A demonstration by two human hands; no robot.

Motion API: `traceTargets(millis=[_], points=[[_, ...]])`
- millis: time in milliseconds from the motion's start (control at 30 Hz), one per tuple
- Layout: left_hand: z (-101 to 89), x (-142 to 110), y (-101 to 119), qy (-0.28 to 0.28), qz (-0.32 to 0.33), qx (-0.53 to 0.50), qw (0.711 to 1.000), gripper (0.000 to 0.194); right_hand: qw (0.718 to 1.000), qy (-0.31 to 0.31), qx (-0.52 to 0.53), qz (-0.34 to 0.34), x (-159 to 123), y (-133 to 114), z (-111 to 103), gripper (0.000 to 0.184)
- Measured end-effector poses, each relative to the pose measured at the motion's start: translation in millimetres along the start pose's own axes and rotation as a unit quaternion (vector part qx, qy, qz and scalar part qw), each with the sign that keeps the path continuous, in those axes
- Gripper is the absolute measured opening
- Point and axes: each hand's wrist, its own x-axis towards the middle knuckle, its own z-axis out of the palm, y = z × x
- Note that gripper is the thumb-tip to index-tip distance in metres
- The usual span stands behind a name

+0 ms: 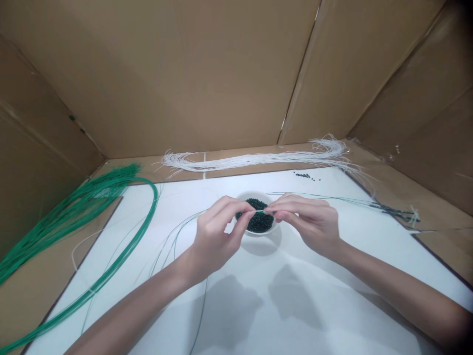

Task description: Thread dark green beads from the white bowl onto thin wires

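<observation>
My left hand [216, 231] and my right hand [308, 222] meet above a small white bowl [254, 195], pinching a thin green wire [264, 211] between their fingertips. The bowl is heaped with dark green beads [257, 222], and my fingers hide part of it. From my left hand, loose wire ends trail down and to the left across the white sheet. From my right hand, a strand runs right towards several wires strung with dark beads [393, 210].
A white sheet [343, 266] lies on cardboard, with cardboard walls [158, 74] behind. A green wire bundle [74, 217] curves along the left side. A white wire bundle [254, 160] lies along the back, and a few loose beads [303, 175] sit near the sheet's far edge.
</observation>
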Motion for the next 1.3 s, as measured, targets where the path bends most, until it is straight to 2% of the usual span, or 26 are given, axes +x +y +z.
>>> traceTargets(millis=[233, 500, 633, 733, 833, 933, 1000, 1100, 1300], points=[[1.1, -0.9, 0.3, 0.009, 0.013, 0.011, 1.0, 0.014, 0.999, 0.021, -0.038, -0.009, -0.2, -0.7, 2.1, 0.02], [2.2, -2.9, 3.6, 0.003, -0.002, -0.013, 1.0, 0.014, 0.988, 0.08, -0.112, -0.068, -6.1, 1.2, 6.7, 0.025], [3.2, -4.8, 5.5, 0.007, -0.004, -0.021, 1.0, 0.014, 0.991, 0.077, -0.088, -0.07, -5.3, 0.1, 8.2, 0.026], [4.1, -6.0, 5.4, 0.01, -0.004, -0.02, 1.0, 0.014, 0.997, 0.062, -0.036, -0.023, -4.4, -2.7, 8.6, 0.021], [4.1, -5.4, 5.7, 0.018, -0.001, -0.017, 1.0, 0.014, 0.995, 0.061, 0.034, 0.077, -4.3, -5.5, 9.0, 0.016], [3.2, -4.0, 7.0, 0.029, 0.003, -0.007, 1.0, 0.014, 0.972, 0.053, 0.143, 0.181, -4.5, -5.8, 9.6, 0.014], [2.8, -3.4, 7.7, 0.033, 0.0, 0.0, 0.999, 0.014, 0.952, 0.045, 0.208, 0.221, -4.4, -4.9, 9.8, 0.015], [3.2, -3.3, 7.8, 0.035, -0.008, 0.002, 0.999, 0.013, 0.937, 0.04, 0.248, 0.243, -4.3, -3.9, 9.6, 0.016], [4.2, -3.4, 7.8, 0.027, -0.009, 0.004, 1.0, 0.011, 0.94, 0.026, 0.238, 0.244, -6.2, -3.7, 9.1, 0.015]])
